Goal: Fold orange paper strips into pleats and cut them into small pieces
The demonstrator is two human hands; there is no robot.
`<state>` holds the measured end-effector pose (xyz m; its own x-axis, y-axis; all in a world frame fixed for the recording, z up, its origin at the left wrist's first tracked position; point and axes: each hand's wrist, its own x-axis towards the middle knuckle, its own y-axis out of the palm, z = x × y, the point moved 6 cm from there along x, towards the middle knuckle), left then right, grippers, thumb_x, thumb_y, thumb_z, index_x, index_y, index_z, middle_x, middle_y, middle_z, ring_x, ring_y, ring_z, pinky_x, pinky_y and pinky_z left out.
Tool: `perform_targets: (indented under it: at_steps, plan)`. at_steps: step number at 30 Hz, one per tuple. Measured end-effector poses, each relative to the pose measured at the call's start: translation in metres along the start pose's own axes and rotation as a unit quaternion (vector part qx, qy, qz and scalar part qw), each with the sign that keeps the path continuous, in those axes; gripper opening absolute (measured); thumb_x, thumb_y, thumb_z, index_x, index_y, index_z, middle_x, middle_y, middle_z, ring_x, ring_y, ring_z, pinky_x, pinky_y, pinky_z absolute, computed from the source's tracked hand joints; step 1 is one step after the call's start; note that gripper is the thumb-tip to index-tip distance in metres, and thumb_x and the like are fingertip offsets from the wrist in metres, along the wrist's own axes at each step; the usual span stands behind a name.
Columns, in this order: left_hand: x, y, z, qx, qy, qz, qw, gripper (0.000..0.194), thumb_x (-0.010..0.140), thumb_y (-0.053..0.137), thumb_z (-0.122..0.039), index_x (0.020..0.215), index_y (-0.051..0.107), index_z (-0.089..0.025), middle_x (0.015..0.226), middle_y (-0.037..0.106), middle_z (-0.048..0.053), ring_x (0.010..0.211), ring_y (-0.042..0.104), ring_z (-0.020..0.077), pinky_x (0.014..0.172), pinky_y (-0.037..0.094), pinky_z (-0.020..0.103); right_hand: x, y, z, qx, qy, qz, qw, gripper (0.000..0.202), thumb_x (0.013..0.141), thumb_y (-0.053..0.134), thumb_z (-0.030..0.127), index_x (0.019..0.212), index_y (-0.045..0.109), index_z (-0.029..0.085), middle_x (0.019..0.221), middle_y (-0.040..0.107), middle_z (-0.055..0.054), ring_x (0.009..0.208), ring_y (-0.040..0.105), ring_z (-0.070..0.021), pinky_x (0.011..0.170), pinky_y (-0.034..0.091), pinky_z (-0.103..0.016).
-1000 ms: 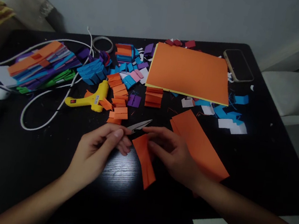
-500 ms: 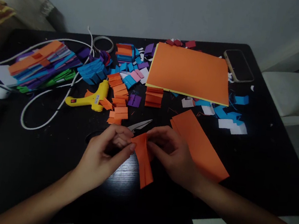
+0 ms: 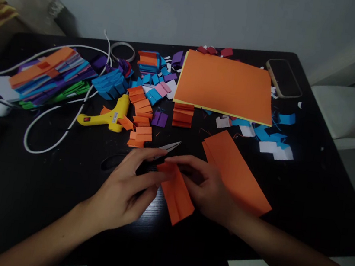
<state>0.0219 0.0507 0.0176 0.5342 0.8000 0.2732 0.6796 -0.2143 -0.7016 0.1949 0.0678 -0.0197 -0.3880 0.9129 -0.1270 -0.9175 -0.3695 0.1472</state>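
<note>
A creased orange paper strip slants between my hands over the near middle of the black table. My right hand is closed on its upper right edge, thumb behind the paper. My left hand pinches the upper left part, index and middle fingers reaching over the front. Just beyond my fingertips lie scissors, blades pointing right, handles partly hidden by my left hand. Beside my right hand rests a larger folded orange sheet.
A yellow glue gun lies left of small folded orange pieces. Farther back are a large orange sheet, a phone, blue folded papers, a white cable and a stack of coloured strips.
The orange strip has turned and spread to show a wider face, its lower end shifting right. My left fingers have moved from its edge onto its front; more of the scissors' handles shows.
</note>
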Motion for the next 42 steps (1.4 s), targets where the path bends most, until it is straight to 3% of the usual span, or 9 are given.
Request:
perform_targets:
  at_steps: [5, 11, 20, 24, 28, 35, 39, 42]
  plan:
    - [0.001, 0.002, -0.004, -0.007, 0.046, 0.009, 0.999, 0.048, 0.089, 0.055, 0.004, 0.123, 0.075, -0.024, 0.154, 0.052, 0.013, 0.145, 0.05, 0.0306, 0.12, 0.046, 0.053, 0.001, 0.0, -0.003, 0.018, 0.017, 0.007, 1.0, 0.024, 0.096, 0.067, 0.01, 0.111, 0.079, 0.025, 0.114, 0.082, -0.003, 0.109, 0.078, -0.0177, 0.099, 0.061, -0.033]
    - [-0.004, 0.005, -0.013, -0.041, 0.07, 0.064, 0.995, 0.058, 0.081, 0.053, 0.004, 0.122, 0.078, -0.028, 0.164, 0.043, 0.007, 0.157, 0.035, 0.0343, 0.128, 0.037, 0.059, 0.001, 0.0, -0.006, 0.017, 0.036, -0.006, 0.999, 0.023, 0.094, 0.071, 0.014, 0.112, 0.079, 0.024, 0.108, 0.082, -0.003, 0.101, 0.077, -0.0181, 0.091, 0.061, -0.032]
    - [-0.001, 0.008, -0.02, -0.062, 0.071, 0.066, 0.993, 0.048, 0.079, 0.055, 0.004, 0.113, 0.075, -0.024, 0.159, 0.047, 0.011, 0.155, 0.038, 0.0331, 0.128, 0.036, 0.057, 0.0, 0.002, -0.005, -0.009, 0.022, 0.004, 1.0, 0.026, 0.096, 0.067, 0.015, 0.118, 0.077, 0.024, 0.118, 0.082, -0.006, 0.108, 0.079, -0.0205, 0.09, 0.063, -0.034]
    - [-0.003, 0.006, -0.022, -0.076, 0.077, 0.039, 0.993, 0.034, 0.081, 0.058, 0.001, 0.101, 0.073, -0.021, 0.142, 0.061, 0.011, 0.143, 0.05, 0.0299, 0.125, 0.038, 0.053, 0.0, 0.003, -0.003, -0.03, -0.002, 0.004, 1.0, 0.028, 0.096, 0.066, 0.013, 0.118, 0.078, 0.025, 0.12, 0.081, -0.005, 0.111, 0.079, -0.0197, 0.092, 0.064, -0.034]
    - [0.001, 0.001, -0.023, -0.094, 0.091, 0.017, 0.991, 0.026, 0.08, 0.06, 0.003, 0.09, 0.066, -0.02, 0.115, 0.072, 0.008, 0.121, 0.061, 0.025, 0.11, 0.048, 0.044, 0.0, 0.002, 0.0, -0.055, -0.018, -0.003, 0.998, 0.029, 0.095, 0.063, 0.01, 0.116, 0.078, 0.024, 0.118, 0.081, -0.005, 0.111, 0.078, -0.0192, 0.094, 0.064, -0.034]
    - [0.003, 0.004, -0.024, -0.126, 0.097, 0.032, 0.987, 0.027, 0.082, 0.061, 0.004, 0.094, 0.061, -0.02, 0.089, 0.074, 0.002, 0.095, 0.066, 0.0209, 0.098, 0.051, 0.042, 0.0, 0.002, -0.002, -0.064, -0.02, -0.006, 0.998, 0.032, 0.093, 0.063, 0.007, 0.116, 0.078, 0.025, 0.119, 0.081, -0.004, 0.112, 0.077, -0.0192, 0.097, 0.063, -0.036]
    - [0.0, 0.005, -0.022, -0.118, 0.094, 0.039, 0.988, 0.029, 0.084, 0.063, 0.004, 0.102, 0.064, -0.019, 0.089, 0.072, 0.004, 0.091, 0.065, 0.0206, 0.092, 0.052, 0.041, -0.001, 0.001, -0.001, -0.053, -0.014, -0.008, 0.998, 0.033, 0.092, 0.063, 0.007, 0.115, 0.078, 0.025, 0.119, 0.081, -0.004, 0.112, 0.078, -0.0184, 0.095, 0.064, -0.033]
    - [0.001, -0.005, -0.013, -0.093, 0.059, -0.023, 0.994, 0.03, 0.086, 0.063, 0.004, 0.106, 0.064, -0.018, 0.096, 0.07, 0.005, 0.093, 0.065, 0.0196, 0.087, 0.054, 0.037, -0.001, 0.0, -0.002, -0.032, 0.004, -0.014, 0.999, 0.027, 0.092, 0.067, 0.01, 0.113, 0.078, 0.025, 0.119, 0.082, -0.004, 0.108, 0.079, -0.0188, 0.092, 0.064, -0.032]
